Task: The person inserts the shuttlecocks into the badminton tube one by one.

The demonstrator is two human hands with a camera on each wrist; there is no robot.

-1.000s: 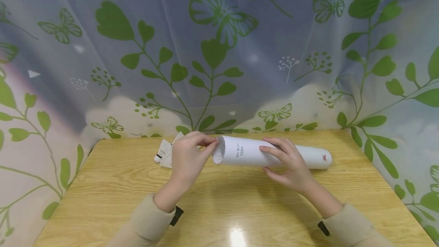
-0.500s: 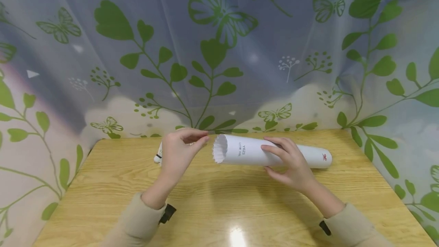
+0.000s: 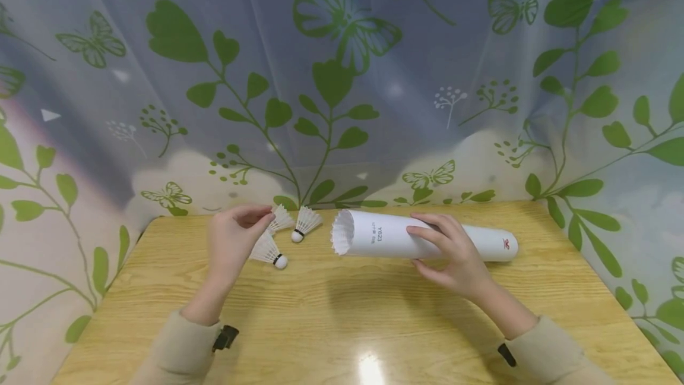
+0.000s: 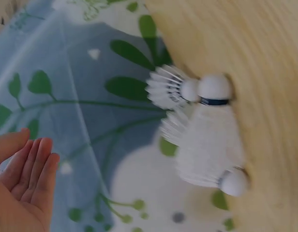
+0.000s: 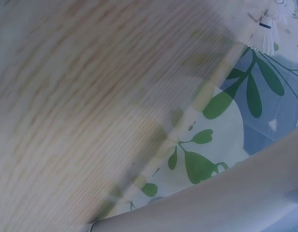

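Note:
My right hand [image 3: 454, 254] grips a white cardboard shuttlecock tube [image 3: 390, 235] round its middle, fingers on the far side and thumb on the near side. The tube lies nearly level, its mouth to the left, with feather tips [image 3: 338, 232] showing in a jagged ring there. In the right wrist view the tube [image 5: 226, 198] crosses the lower right. My left hand [image 3: 232, 245] is left of the mouth, over white feather shuttlecocks [image 3: 307, 223]. The left wrist view shows this hand [image 4: 25, 181] with fingers extended and nothing in them, apart from the shuttlecocks [image 4: 212, 135].
The shuttlecocks lie close together on the wooden table [image 3: 331, 325], near its back edge. A curtain [image 3: 342, 135] printed with leaves and butterflies hangs behind the table and along both sides.
My left hand has drawn away from the tube's mouth to the left, uncovering the feather tips there and the shuttlecocks on the table. The right hand and tube have hardly moved.

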